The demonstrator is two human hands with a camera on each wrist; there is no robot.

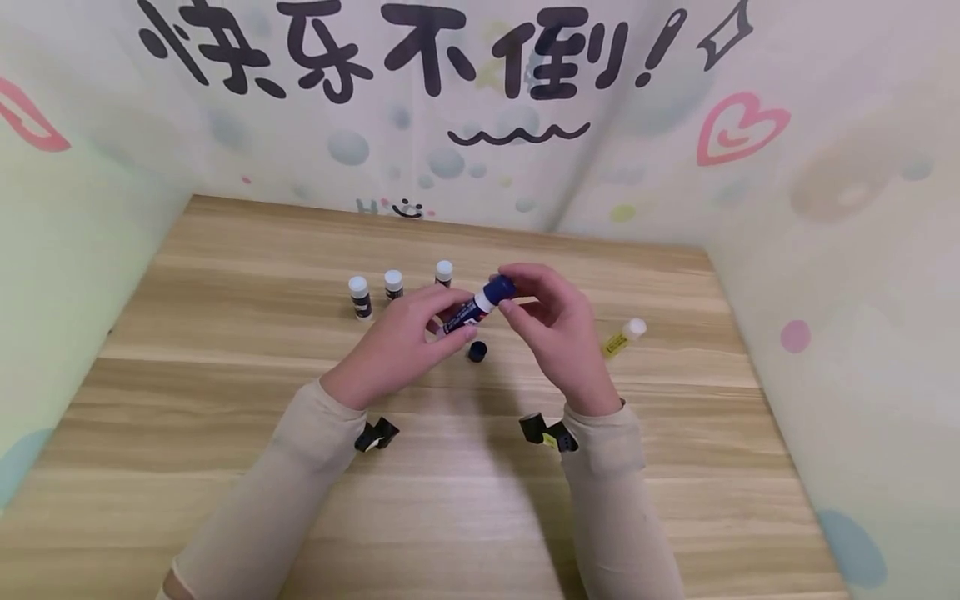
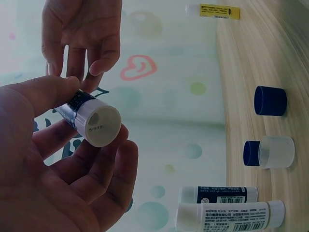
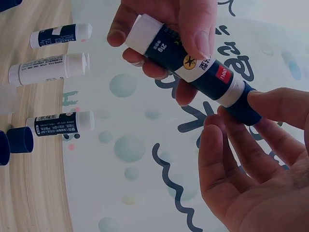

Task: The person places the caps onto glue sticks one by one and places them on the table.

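A dark blue and white glue stick (image 1: 467, 315) is held in the air over the table, tilted up to the right. My left hand (image 1: 397, 337) grips its body between thumb and fingers, and its white base (image 2: 104, 126) faces the left wrist camera. At the other end, the thumb and fingers of my right hand (image 1: 558, 337) pinch the dark blue cap (image 3: 247, 107). A white band shows just below this cap in the right wrist view. Beneath the hands, a loose dark blue cap (image 1: 477, 352) sits on the tabletop.
Several white-topped glue sticks, one of them here (image 1: 360, 297), stand upright toward the back. A yellow glue stick (image 1: 625, 337) is right of my right hand. The left wrist view also shows a translucent white piece (image 2: 276, 152). A printed backdrop (image 1: 420, 158) borders the wooden table (image 1: 450, 533).
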